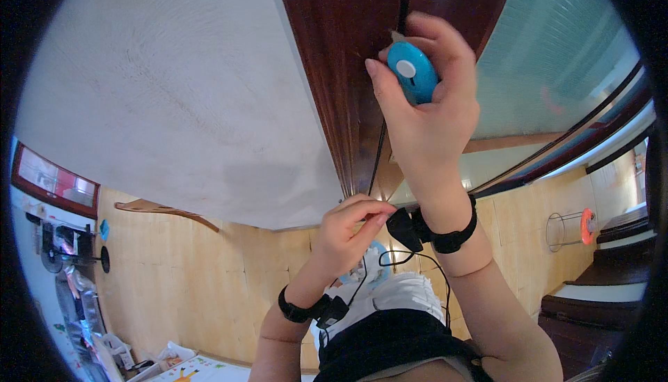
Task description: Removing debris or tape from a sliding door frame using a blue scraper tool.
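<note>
My right hand (442, 93) is raised against the dark wooden door frame (341, 41), its fingers closed around a small blue utility knife (417, 79) with a white round slider. A short blade tip shows at the knife's upper end, close to a thin black strip or gap (378, 159) running down the frame. Lower down, my left hand (348, 232) pinches thumb and fingertips together near the bottom of that line. Whatever lies between those fingers is too small to make out.
A white wall (188, 90) stands left of the frame, ribbed greenish glass (550, 55) to its right. On the wooden floor (181, 264) to the right is a wire-legged stool (584, 227) with an orange top. Dark steps (605, 277) rise at far right; cluttered shelves (76, 284) line the left.
</note>
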`<action>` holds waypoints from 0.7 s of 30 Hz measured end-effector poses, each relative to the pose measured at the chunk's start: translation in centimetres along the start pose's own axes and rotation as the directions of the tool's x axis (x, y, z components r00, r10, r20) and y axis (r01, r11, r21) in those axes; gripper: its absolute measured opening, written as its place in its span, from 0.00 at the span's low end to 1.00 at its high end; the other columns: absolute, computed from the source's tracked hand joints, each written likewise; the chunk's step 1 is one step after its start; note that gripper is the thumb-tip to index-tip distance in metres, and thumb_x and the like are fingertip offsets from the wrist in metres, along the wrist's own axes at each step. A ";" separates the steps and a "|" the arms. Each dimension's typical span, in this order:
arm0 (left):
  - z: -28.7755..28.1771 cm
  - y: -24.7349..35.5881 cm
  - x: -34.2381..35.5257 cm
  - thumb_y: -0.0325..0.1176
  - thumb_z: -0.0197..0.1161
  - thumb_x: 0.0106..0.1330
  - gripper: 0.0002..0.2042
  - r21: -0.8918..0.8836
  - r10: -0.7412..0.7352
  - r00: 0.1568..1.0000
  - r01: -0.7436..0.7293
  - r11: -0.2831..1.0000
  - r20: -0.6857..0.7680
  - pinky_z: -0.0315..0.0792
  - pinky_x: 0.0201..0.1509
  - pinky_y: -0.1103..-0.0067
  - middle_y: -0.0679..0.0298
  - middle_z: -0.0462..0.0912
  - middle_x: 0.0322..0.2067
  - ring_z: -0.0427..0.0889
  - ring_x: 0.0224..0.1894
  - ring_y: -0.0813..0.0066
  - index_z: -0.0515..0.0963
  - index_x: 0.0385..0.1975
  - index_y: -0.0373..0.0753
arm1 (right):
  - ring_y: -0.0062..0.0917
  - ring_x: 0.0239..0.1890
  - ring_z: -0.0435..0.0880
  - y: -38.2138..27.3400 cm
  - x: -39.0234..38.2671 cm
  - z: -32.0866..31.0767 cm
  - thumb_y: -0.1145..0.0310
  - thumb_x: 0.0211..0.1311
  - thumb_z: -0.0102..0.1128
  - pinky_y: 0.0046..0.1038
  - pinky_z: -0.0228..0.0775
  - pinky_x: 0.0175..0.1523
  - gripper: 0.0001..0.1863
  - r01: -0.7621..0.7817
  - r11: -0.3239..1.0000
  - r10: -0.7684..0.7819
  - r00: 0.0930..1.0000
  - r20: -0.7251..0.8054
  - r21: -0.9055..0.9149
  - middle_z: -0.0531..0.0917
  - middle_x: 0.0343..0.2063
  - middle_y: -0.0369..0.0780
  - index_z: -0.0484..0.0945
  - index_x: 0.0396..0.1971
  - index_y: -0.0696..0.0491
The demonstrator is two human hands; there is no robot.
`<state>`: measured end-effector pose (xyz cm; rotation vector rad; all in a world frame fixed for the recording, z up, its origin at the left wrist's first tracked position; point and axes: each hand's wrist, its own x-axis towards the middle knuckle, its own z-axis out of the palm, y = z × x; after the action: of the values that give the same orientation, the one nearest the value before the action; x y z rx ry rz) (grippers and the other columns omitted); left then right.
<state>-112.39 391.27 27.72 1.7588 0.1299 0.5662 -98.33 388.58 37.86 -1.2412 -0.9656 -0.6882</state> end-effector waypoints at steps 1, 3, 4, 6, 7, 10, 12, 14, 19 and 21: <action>0.0 -0.1 -0.1 0.21 0.57 0.59 0.05 -0.004 -0.055 0.998 0.055 0.998 0.017 0.71 0.40 0.80 0.58 0.81 0.33 0.78 0.35 0.73 0.78 0.33 0.32 | 0.16 0.35 0.79 0.2 -0.1 0.0 0.78 0.48 0.67 0.17 0.72 0.41 0.17 0.005 1.000 -0.005 1.000 0.004 -0.005 0.81 0.33 0.37 0.75 0.40 0.57; 0.0 -0.4 -0.1 0.21 0.56 0.60 0.05 -0.009 -0.031 1.000 0.031 0.999 0.002 0.70 0.37 0.82 0.60 0.79 0.31 0.77 0.32 0.74 0.78 0.34 0.32 | 0.30 0.28 0.81 0.7 -0.2 0.1 0.78 0.46 0.66 0.23 0.72 0.32 0.16 0.089 0.994 -0.086 0.995 0.042 -0.060 0.80 0.30 0.43 0.75 0.38 0.56; 0.0 -0.5 -0.1 0.21 0.56 0.60 0.06 -0.006 -0.013 1.000 0.013 1.000 -0.014 0.69 0.33 0.83 0.61 0.78 0.28 0.76 0.30 0.76 0.78 0.35 0.32 | 0.16 0.34 0.80 0.1 -0.3 -0.2 0.78 0.48 0.68 0.17 0.73 0.39 0.17 0.049 0.987 -0.037 0.996 0.078 -0.152 0.82 0.32 0.38 0.75 0.39 0.58; -0.1 -0.6 0.1 0.21 0.56 0.61 0.06 -0.028 -0.056 0.998 0.056 0.998 -0.004 0.69 0.33 0.83 0.61 0.78 0.28 0.76 0.30 0.76 0.78 0.35 0.33 | 0.16 0.33 0.80 -0.3 -0.3 -0.3 0.78 0.48 0.68 0.17 0.73 0.39 0.17 0.063 0.977 -0.053 0.997 0.052 -0.204 0.82 0.32 0.38 0.75 0.39 0.58; -0.1 -0.6 0.2 0.22 0.56 0.61 0.06 -0.044 -0.102 0.995 0.102 0.994 0.003 0.69 0.34 0.83 0.61 0.79 0.28 0.76 0.30 0.76 0.78 0.34 0.33 | 0.15 0.33 0.80 -0.3 -0.3 -0.3 0.78 0.48 0.68 0.17 0.73 0.39 0.17 0.073 0.966 -0.069 0.997 0.027 -0.249 0.82 0.31 0.37 0.75 0.39 0.58; 0.0 -0.1 0.7 0.22 0.56 0.61 0.05 -0.042 -0.074 0.997 0.074 0.996 -0.001 0.69 0.36 0.82 0.61 0.79 0.29 0.76 0.31 0.77 0.79 0.34 0.33 | 0.14 0.31 0.80 -0.3 -0.2 -0.5 0.78 0.46 0.68 0.16 0.73 0.37 0.17 0.093 0.949 -0.100 0.995 -0.007 -0.302 0.82 0.29 0.37 0.75 0.39 0.58; 0.0 0.1 0.9 0.22 0.56 0.61 0.06 -0.055 -0.103 0.995 0.104 0.993 0.014 0.69 0.36 0.82 0.62 0.79 0.29 0.77 0.31 0.77 0.79 0.34 0.33 | 0.14 0.30 0.79 -0.2 -0.1 -0.6 0.78 0.46 0.68 0.16 0.73 0.37 0.17 0.116 0.934 -0.133 0.991 -0.026 -0.339 0.82 0.28 0.37 0.74 0.38 0.57; -0.1 -0.1 1.2 0.23 0.56 0.61 0.06 -0.063 -0.132 0.991 0.133 0.989 0.022 0.69 0.36 0.82 0.62 0.79 0.29 0.77 0.31 0.77 0.79 0.34 0.33 | 0.13 0.29 0.79 0.4 0.0 -0.7 0.77 0.45 0.68 0.16 0.73 0.36 0.17 0.139 0.919 -0.166 0.985 -0.043 -0.368 0.81 0.28 0.36 0.74 0.38 0.57; -0.1 -0.7 1.5 0.23 0.56 0.61 0.06 -0.081 -0.139 0.989 0.142 0.987 0.043 0.69 0.36 0.82 0.62 0.79 0.29 0.76 0.31 0.77 0.79 0.35 0.33 | 0.31 0.20 0.79 1.3 -0.3 -1.4 0.77 0.37 0.65 0.26 0.73 0.26 0.18 0.165 0.907 -0.220 0.970 -0.101 -0.388 0.80 0.24 0.38 0.75 0.34 0.53; -0.2 -1.0 1.7 0.23 0.56 0.61 0.05 -0.067 -0.129 0.991 0.131 0.989 0.035 0.69 0.36 0.83 0.62 0.79 0.29 0.75 0.31 0.78 0.79 0.34 0.33 | 0.30 0.20 0.80 1.8 -0.9 -1.6 0.77 0.38 0.65 0.26 0.72 0.26 0.17 0.141 0.915 -0.196 0.974 -0.111 -0.379 0.80 0.24 0.37 0.75 0.34 0.53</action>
<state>-110.80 392.36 27.30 1.6773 0.2000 0.4442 -96.86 387.30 36.15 -1.4201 -0.8500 -1.1235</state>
